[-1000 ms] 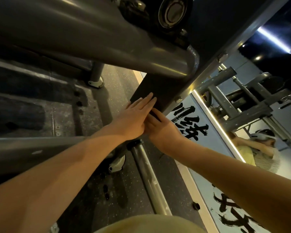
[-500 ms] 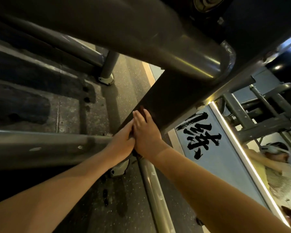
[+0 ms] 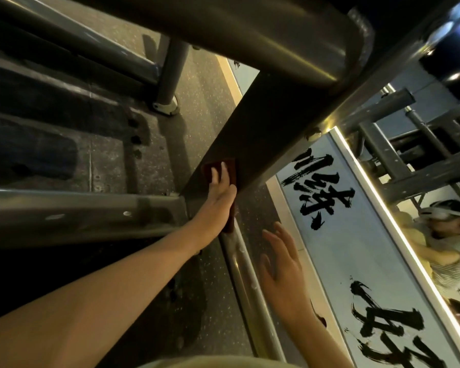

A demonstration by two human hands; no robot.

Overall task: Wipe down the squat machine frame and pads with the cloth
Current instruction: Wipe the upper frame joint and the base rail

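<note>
"Down near the floor, what is your right hand doing?"

"Nothing that I can see. My right hand (image 3: 279, 264) hangs just beside the low rail (image 3: 246, 285), fingers straight and spread, holding nothing. Whether the thumb touches the rail, I cannot tell. I judge it is free to brace me, since I am leaning far forward."

"And the cloth?"

"Further out, under my left hand (image 3: 218, 200). The dark red cloth (image 3: 231, 170) lies flat against the dark face of the sloping frame beam (image 3: 252, 128), just above where that beam meets the side tube (image 3: 77, 211). My fingers are straight and close together on top of it, pressing rather than gripping, because a flat hand spreads the push over a flat face. A fold of cloth hangs out below my palm."

"How much is left?"

"Most of it, I would guess. The beam climbs well beyond my hand, a thick round tube (image 3: 250, 35) crosses above it, and no pad shows at all."

"What lies behind?"

"A wall panel (image 3: 356, 243) with brushed black lettering, and a mirror (image 3: 436, 166) showing more frame."
</note>
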